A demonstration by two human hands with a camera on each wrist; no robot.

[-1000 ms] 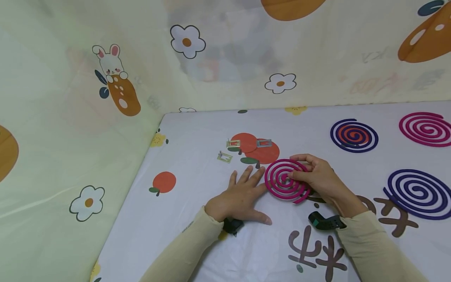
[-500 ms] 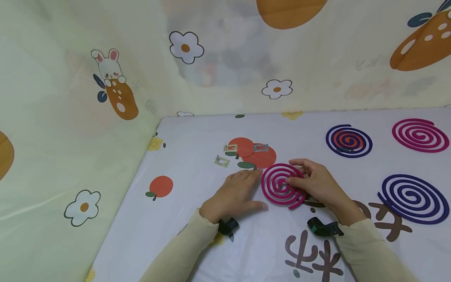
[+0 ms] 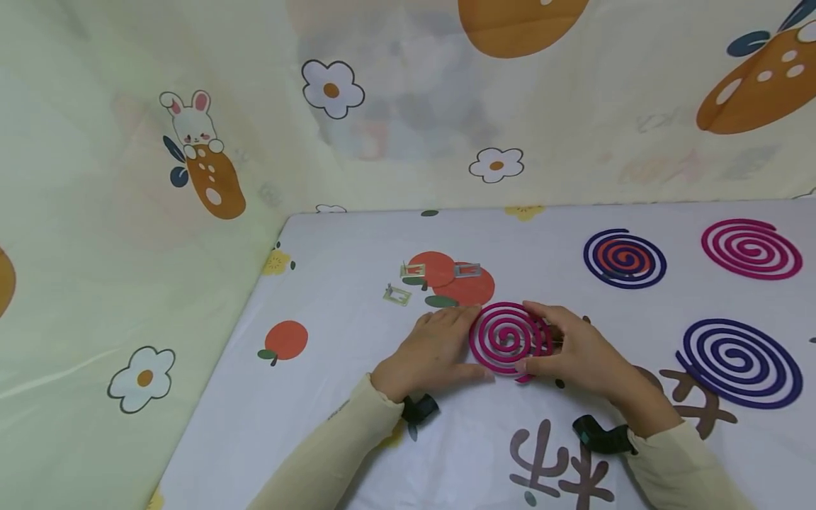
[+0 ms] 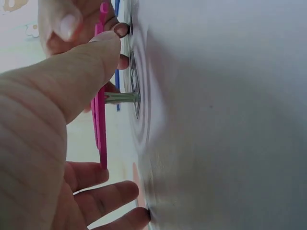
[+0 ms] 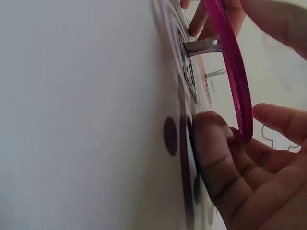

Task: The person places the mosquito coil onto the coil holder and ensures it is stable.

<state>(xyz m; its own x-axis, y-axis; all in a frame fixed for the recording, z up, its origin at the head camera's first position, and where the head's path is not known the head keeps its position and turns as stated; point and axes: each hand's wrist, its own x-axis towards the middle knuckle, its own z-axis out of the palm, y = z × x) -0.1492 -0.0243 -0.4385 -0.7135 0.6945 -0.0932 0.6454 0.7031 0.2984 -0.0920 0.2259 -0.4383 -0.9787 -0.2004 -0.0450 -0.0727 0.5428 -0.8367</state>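
A magenta spiral coil (image 3: 508,337) lies roughly flat between the two hands. In the left wrist view a thin metal upright (image 4: 122,97) stands under the coil (image 4: 101,129), raising it off the surface. The left hand (image 3: 432,353) is at the coil's left side, fingers extended and lightly bent, thumb by its lower edge. Around the right edge, the right hand (image 3: 581,356) holds the coil between thumb and index finger; its other fingers curl below the coil (image 5: 235,72) in the right wrist view.
Several small metal stands lie behind the hands, among them a gold one (image 3: 397,295) and a silver one (image 3: 467,270). On the right are a blue-and-orange coil (image 3: 627,259), another magenta coil (image 3: 752,248) and a blue coil (image 3: 739,363). A patterned curtain (image 3: 395,177) rises behind.
The right thumb has moved from the coil's middle to its lower right edge. The left fingers, spread before, are closer together. The head view has shifted slightly.
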